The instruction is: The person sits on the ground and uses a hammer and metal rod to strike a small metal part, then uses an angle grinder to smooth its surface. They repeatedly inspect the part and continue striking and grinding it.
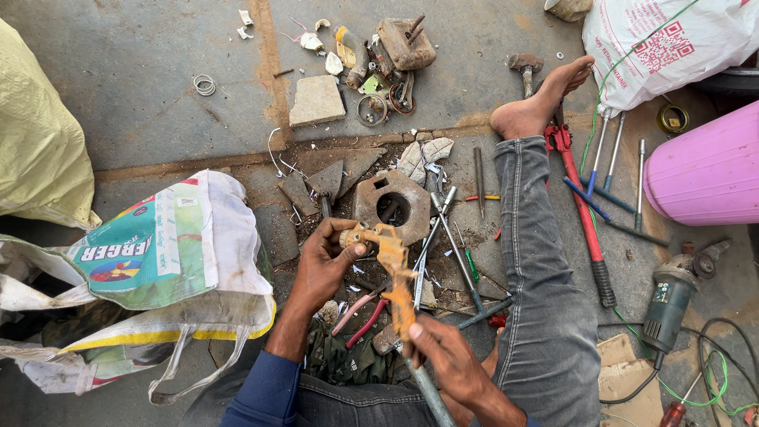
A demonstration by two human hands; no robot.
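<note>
Tool between the fingers: rusty orange tool, rough, matt metal.
Under the right hand fingers: dull grey metal handle.
Just beyond the left hand fingertips: pitted, rusted iron block.
Left of the fingers: glossy woven plastic sack.

Outdoor scrap workshop, bare concrete floor, bolt cutter, angle grinder, hammer, scattered metal parts
</note>
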